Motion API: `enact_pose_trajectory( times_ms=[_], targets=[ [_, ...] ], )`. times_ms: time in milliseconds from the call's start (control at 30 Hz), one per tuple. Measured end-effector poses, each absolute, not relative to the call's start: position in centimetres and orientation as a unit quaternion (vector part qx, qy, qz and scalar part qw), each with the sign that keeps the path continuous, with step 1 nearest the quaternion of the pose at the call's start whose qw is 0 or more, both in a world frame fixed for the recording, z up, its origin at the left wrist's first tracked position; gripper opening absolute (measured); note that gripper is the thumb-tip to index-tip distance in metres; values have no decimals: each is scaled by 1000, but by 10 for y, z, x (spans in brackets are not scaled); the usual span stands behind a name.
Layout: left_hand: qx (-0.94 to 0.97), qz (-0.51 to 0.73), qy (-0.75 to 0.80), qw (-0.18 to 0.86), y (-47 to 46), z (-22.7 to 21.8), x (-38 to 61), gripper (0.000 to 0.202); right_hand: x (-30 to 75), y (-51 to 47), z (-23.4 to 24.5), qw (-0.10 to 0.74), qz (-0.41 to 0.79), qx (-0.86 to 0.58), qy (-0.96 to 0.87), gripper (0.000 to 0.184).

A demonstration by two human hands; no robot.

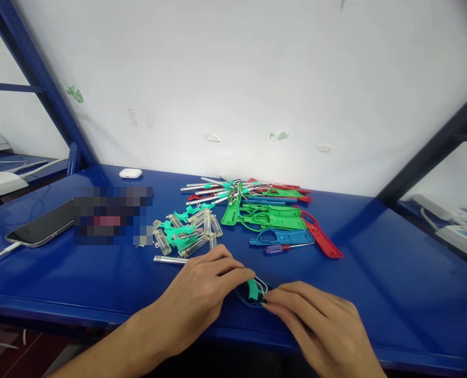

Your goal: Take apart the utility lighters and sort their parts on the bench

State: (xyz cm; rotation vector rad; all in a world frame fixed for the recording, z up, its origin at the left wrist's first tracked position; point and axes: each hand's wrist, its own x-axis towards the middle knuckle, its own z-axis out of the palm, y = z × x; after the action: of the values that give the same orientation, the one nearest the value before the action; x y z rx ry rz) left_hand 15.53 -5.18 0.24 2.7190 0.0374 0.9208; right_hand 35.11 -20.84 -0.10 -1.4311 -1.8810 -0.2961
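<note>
Close to the table's front edge lies a blue stick-lighter casing half (244, 300), with a teal trigger (253, 290) and a looped white wire (262, 285) inside it. My left hand (204, 286) is closed over the casing's left part and hides much of it. A silver metal tube (170, 260) sticks out to the left from beneath that hand. Thumb and forefinger of my right hand (316, 320) pinch at the casing's right side, where the white wire runs into the fingertips. Something small and dark sits by those fingertips, too small to name.
Clear lighter tanks with teal parts (190, 231) lie in a heap beyond my left hand. Behind are metal tubes with wires (218, 191), green casings (275, 216), a red casing (324, 239) and a screwdriver (278, 249). A phone (40, 223) lies left, a white case (130, 173) farther back.
</note>
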Motion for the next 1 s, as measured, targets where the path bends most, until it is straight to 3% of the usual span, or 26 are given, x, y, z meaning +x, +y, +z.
enact_pose_trajectory(
  times_ms=[1000],
  targets=[
    [937,330,3,116,-53,4,156,35,351,-211,-7,362,-154,-581,-712,28]
  ],
)
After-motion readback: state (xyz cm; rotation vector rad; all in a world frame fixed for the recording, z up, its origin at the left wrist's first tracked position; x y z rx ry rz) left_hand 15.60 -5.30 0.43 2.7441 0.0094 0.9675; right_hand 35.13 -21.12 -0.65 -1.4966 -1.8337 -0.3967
